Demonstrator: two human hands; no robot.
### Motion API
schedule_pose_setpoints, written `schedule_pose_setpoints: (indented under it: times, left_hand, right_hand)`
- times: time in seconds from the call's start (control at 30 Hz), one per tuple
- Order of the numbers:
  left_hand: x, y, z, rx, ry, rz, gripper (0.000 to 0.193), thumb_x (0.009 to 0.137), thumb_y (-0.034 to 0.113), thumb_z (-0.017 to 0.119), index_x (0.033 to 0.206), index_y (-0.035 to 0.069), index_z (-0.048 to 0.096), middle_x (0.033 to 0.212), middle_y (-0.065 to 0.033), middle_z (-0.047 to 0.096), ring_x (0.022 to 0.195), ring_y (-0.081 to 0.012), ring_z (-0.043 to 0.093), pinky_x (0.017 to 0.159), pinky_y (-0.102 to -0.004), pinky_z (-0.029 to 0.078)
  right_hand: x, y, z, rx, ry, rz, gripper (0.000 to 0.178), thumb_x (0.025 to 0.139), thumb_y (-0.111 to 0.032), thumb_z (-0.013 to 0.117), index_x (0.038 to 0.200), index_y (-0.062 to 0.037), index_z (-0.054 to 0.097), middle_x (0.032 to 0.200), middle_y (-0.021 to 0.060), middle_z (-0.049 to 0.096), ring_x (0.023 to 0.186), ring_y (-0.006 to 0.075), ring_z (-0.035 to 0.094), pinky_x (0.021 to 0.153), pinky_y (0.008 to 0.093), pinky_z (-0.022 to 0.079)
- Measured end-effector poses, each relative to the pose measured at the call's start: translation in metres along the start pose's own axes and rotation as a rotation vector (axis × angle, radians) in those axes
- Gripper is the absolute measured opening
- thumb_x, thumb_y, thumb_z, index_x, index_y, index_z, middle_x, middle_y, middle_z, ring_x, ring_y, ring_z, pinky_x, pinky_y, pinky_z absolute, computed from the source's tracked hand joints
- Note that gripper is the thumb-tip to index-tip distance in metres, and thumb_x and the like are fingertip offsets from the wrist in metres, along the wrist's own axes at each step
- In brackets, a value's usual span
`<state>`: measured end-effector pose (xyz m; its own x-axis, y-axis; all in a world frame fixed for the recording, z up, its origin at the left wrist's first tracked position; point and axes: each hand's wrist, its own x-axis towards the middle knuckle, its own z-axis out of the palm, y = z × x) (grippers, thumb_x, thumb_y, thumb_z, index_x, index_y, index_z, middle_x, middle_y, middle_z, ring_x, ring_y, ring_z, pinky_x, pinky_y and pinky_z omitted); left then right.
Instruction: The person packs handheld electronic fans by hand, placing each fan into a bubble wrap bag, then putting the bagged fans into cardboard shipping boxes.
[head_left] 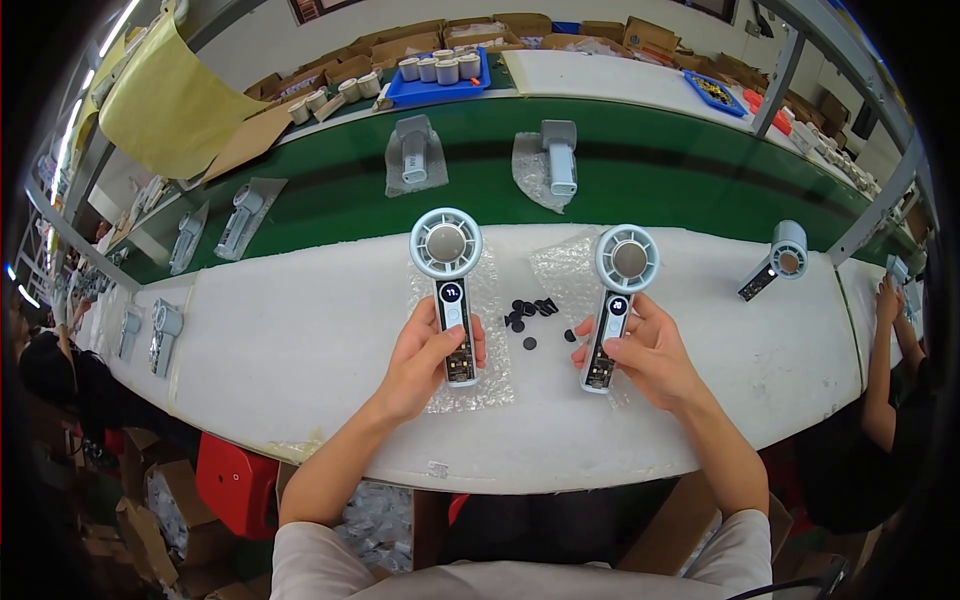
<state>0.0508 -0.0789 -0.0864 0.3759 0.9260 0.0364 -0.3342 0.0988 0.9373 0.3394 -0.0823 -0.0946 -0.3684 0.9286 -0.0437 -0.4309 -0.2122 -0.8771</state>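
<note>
My left hand (424,362) is closed round the handle of a light-blue handheld fan (446,243), its thumb on the front of the handle. In my right hand (650,355) is a second handheld fan (628,258) of the same kind, tilted slightly, with the thumb also on its front. Both handles show an exposed circuit board and a small lit round display. Bubble wrap (480,375) lies beneath the left fan, and another piece of bubble wrap (565,268) is between the two. Several small black round pieces (522,312) are scattered on the white table between my hands.
A third fan (788,250) lies on the white table (280,340) at the right. Beyond runs a green conveyor belt (475,160) carrying wrapped fans (562,165). A blue tray (440,88) of white cups stands behind it. Other people sit at both sides.
</note>
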Motion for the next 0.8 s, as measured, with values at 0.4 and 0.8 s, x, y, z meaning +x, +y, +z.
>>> schedule_pose_setpoints:
  times: [0.4,0.8]
  left_hand:
    - [0.0007,-0.0022,0.0017,0.031,0.03,-0.004,0.031,0.096,0.007,0.046,0.125,0.002,0.037,0.104,-0.0138,0.057,0.084,-0.0196,0.059,0.075,-0.0311,0.05]
    - [0.0051,-0.0031,0.0043,-0.012,0.029,-0.034,0.03,0.096,0.008,0.047,0.123,0.002,0.038,0.102,-0.0134,0.058,0.085,-0.0205,0.06,0.076,-0.0317,0.051]
  right_hand:
    - [0.0007,-0.0028,0.0017,-0.016,0.003,-0.013,0.051,0.083,0.005,0.06,0.129,-0.0009,0.038,0.106,0.0214,0.062,0.087,0.0302,0.067,0.079,0.038,0.055]
    - [0.0017,-0.0014,-0.0048,-0.024,0.005,-0.019,0.051,0.082,0.005,0.061,0.128,-0.0009,0.039,0.105,0.0209,0.063,0.087,0.0309,0.068,0.08,0.0394,0.055]
